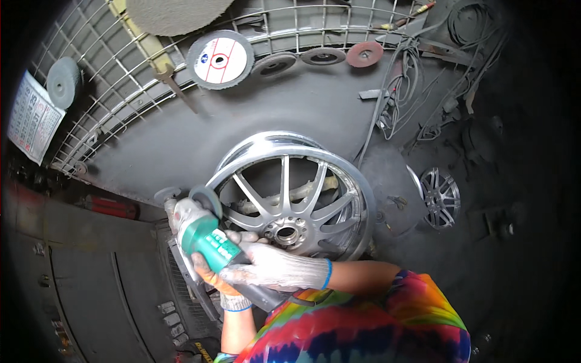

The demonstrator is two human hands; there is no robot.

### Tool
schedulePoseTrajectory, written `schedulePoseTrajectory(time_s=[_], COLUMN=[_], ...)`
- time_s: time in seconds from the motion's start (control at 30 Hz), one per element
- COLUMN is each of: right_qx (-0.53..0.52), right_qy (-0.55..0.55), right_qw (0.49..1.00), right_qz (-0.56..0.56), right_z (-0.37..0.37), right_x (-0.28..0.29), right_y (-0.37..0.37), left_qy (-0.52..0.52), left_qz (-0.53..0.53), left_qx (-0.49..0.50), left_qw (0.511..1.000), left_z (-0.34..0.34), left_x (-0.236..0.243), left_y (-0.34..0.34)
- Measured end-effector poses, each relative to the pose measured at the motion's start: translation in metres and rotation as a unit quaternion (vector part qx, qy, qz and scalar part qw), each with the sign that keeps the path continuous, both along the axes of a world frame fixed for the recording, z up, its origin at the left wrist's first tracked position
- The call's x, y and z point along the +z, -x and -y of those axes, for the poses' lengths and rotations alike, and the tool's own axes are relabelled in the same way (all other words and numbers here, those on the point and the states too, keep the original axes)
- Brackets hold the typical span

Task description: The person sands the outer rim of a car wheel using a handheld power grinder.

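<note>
A green and black angle grinder point(207, 243) is held tilted at the left side of a silver alloy wheel point(285, 187). My right hand point(279, 265), in a whitish knit glove, is closed over the grinder's body from the right. Below and to the left, my left hand point(209, 277), in a glove with an orange palm, grips the same body; part of it is hidden behind the tool. The grinder's disc point(206, 201) is beside the wheel's left rim; whether they touch I cannot tell. A whitish bar point(301, 192) shows behind the wheel's spokes.
A wire mesh rack point(315, 17) along the back carries several abrasive discs, among them a white-faced disc point(219, 59) and a red disc point(364, 54). Tangled cords point(411, 78) hang at the back right. Another alloy wheel point(440, 198) stands right. A printed sheet point(36, 118) hangs far left.
</note>
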State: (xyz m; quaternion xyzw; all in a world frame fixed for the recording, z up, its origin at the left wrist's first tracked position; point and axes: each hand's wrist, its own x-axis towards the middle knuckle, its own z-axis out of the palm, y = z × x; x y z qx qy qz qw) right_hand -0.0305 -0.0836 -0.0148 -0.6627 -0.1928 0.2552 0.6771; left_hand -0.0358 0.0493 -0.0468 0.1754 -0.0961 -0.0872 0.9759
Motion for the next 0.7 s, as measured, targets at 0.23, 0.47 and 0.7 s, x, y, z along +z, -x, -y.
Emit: schedulePoseTrajectory(time_s=[0.23,0.47,0.7], right_qx=[-0.176,-0.256,-0.128], right_qy=[-0.365,-0.463,-0.075], right_qw=[0.88,0.829,0.986], right_qz=[-0.248,-0.182,0.073], right_z=[0.07,0.064,0.048], right_x=[-0.016,-0.061,-0.039], right_y=[0.047,0.077,0.015], left_qy=[-0.322,-0.5,-0.247], left_qz=[-0.059,0.081,0.006], left_qx=[-0.218,-0.362,-0.085], left_qw=[0.919,0.783,0.965], left_z=[0.073,0.108,0.037], left_x=[0.042,0.027,0.0], left_y=[-0.041,-0.054,-0.009])
